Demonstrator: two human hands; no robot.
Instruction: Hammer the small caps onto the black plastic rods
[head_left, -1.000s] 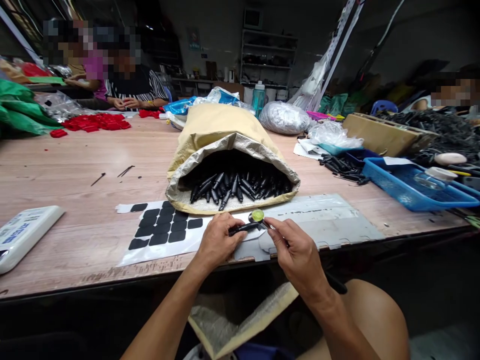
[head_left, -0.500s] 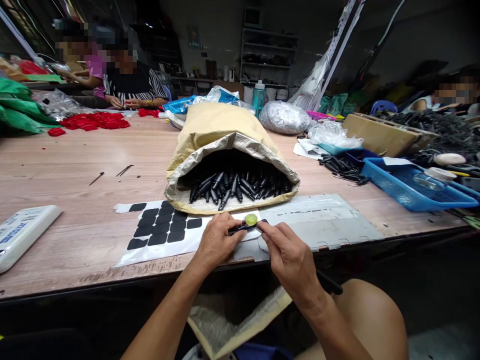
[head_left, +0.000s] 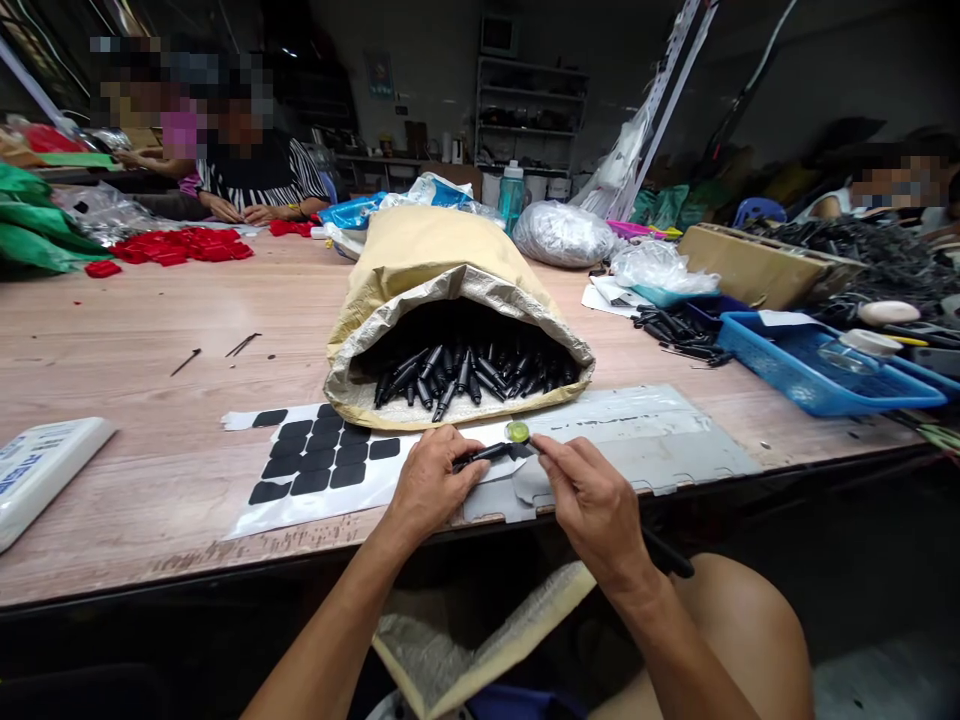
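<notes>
Pinched in my left hand point(head_left: 435, 480) is a black pen-like piece point(head_left: 486, 455), pointing right. My right hand point(head_left: 592, 495) is closed on a small dark item point(head_left: 531, 446) at the tip of that piece; its exact shape is too small to tell. A round yellow-green object point(head_left: 517, 432) shows just above the tips. Behind my hands lies a tan sack point(head_left: 442, 245), its mouth facing me, with many black pieces point(head_left: 469, 372) inside. Left of my left hand is a white sheet with black rounded-square stickers point(head_left: 311, 457). A grey board point(head_left: 645, 440) lies under and beyond my right hand.
A white box-like device point(head_left: 49, 470) lies at the left edge. Blue baskets point(head_left: 810, 375) and loose black parts point(head_left: 675, 330) are on the right. Red pieces point(head_left: 180, 245) lie at the far left, near two seated people. Another open sack point(head_left: 480, 640) hangs below the table edge.
My right hand has moved slightly right, away from my left hand. More of the black piece shows between them. The view has shifted a little.
</notes>
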